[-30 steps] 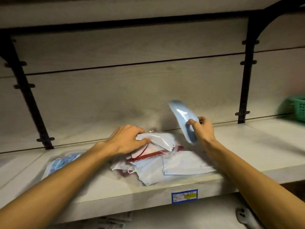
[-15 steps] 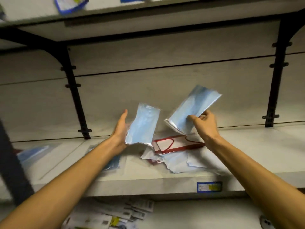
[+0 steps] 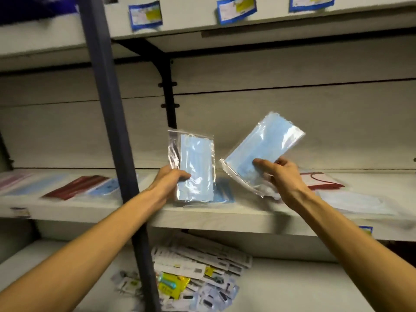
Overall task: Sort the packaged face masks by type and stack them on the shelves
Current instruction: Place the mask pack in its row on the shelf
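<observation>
While both arms reach in from the bottom corners of the frame, each hand holds up a clear packet of blue face masks above the middle shelf (image 3: pixel 202 218). At centre frame the left hand (image 3: pixel 169 181) grips the lower left edge of one packet (image 3: pixel 195 167), its fingers curled behind the plastic and the thumb pressed across the front; this packet stands nearly upright. Just right of centre, the right hand (image 3: pixel 281 174) pinches the lower end of a second packet (image 3: pixel 263 152), thumb on the front and fingers curled behind, and this one tilts toward the upper right. The two packets are close together but do not touch. On the shelf below them lies another blue packet (image 3: pixel 221 194), partly hidden by the left hand's packet. Further right on the shelf lie a packet with red trim (image 3: pixel 322 181) and a white mask packet (image 3: pixel 360 202). At the left of the frame, dark red and pale blue packets (image 3: pixel 90 186) lie in a blurred row. A dark upright post (image 3: pixel 108 109) crosses the left part of the frame. Blue and yellow price labels (image 3: pixel 145 14) hang on the upper shelf edge, and small carded goods (image 3: pixel 195 273) are heaped on the lower shelf at bottom centre.
</observation>
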